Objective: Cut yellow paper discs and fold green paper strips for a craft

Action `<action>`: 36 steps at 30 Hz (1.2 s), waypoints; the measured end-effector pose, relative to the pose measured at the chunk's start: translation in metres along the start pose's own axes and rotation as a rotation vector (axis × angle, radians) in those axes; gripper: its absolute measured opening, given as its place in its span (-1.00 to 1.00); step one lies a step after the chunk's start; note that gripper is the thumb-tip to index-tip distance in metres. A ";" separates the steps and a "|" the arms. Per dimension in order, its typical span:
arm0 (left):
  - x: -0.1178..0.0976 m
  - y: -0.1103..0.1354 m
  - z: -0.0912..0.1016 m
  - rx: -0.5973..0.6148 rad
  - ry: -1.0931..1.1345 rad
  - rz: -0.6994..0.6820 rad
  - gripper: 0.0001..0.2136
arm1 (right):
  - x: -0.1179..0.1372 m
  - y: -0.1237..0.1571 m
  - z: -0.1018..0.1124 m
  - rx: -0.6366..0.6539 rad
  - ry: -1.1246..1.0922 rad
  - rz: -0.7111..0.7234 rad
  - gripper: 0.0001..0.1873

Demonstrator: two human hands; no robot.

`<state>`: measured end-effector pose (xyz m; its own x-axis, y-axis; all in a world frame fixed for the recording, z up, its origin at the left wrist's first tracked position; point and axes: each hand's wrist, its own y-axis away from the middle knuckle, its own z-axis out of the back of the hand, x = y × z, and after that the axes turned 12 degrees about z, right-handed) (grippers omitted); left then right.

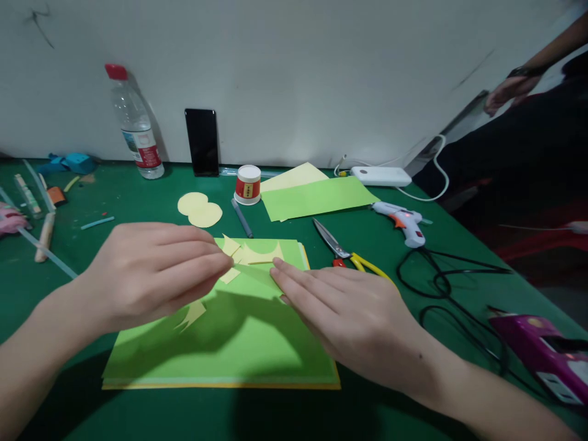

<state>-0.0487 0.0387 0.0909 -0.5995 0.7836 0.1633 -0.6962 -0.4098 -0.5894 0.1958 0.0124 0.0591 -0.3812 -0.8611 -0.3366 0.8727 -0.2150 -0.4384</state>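
A stack of green paper sheets with a yellow sheet at the bottom lies on the green table in front of me. My left hand pinches a small green paper strip at its fingertips above the stack. My right hand rests flat on the stack, its fingertips touching the other end of that strip. Pale yellow cut scraps lie just beyond the fingers, and another yellow scrap lies under my left hand.
Scissors with yellow handles lie right of the stack. Beyond are a white glue gun, a glue jar, a pen, two yellow paper circles, loose sheets, a phone, a bottle, a purple tool. Another person's hand is far right.
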 end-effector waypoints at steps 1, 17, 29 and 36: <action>0.003 0.000 0.001 -0.009 -0.011 0.016 -0.89 | -0.001 0.000 0.000 0.004 0.005 0.000 -0.72; 0.017 -0.002 0.012 -0.052 0.088 0.558 -0.86 | -0.014 -0.001 -0.007 0.106 -0.367 -0.196 -0.75; -0.047 0.000 -0.041 0.131 0.273 0.230 -0.89 | -0.004 -0.008 -0.012 0.217 -0.614 -0.239 -0.68; -0.035 -0.003 -0.037 0.178 0.241 0.280 -0.84 | -0.005 -0.007 -0.016 0.222 -0.648 -0.268 -0.68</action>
<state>-0.0108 0.0299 0.0577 -0.6807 0.7085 -0.1863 -0.5892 -0.6806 -0.4354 0.1868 0.0253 0.0503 -0.3935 -0.8507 0.3486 0.8420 -0.4857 -0.2347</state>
